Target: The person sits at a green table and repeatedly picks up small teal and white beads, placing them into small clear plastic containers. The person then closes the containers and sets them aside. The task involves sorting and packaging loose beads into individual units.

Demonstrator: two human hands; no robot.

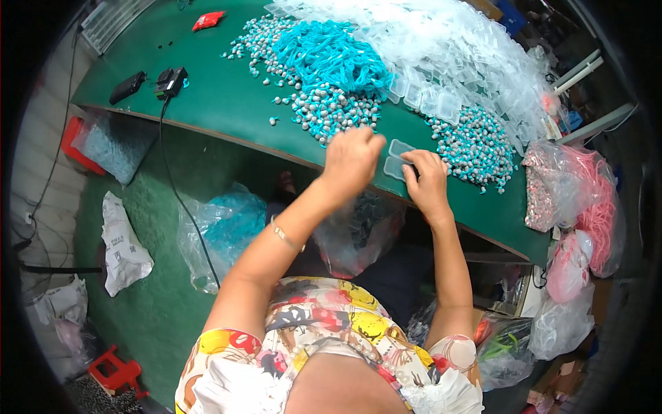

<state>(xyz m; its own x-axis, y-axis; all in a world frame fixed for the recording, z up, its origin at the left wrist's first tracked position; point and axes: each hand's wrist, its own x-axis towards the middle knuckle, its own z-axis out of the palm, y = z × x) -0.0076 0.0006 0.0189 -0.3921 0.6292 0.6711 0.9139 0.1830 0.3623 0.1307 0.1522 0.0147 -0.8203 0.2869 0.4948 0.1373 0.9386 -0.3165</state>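
two hands are working at the near edge of the green table (227,96): the left hand (353,159) is curling closed, whether pinching an earbud i cannot tell, while the right hand (427,181) is pressing spread fingers on a clear plastic case (400,157), seemingly steadying it. clear cases (469,55) are heaping behind a teal earphone pile (331,58); a pink-filled bag (586,200) is sitting right.

Red packet (207,20), black charger (170,82) (cable trailing), white sack (123,246), red stool (114,373)

A small clear plastic hinged case (398,159) is being pressed onto the green felt-covered table (227,96) by the right hand (427,183); the left hand (352,160) is being held closed beside the heap of turquoise corded earplugs (329,76).
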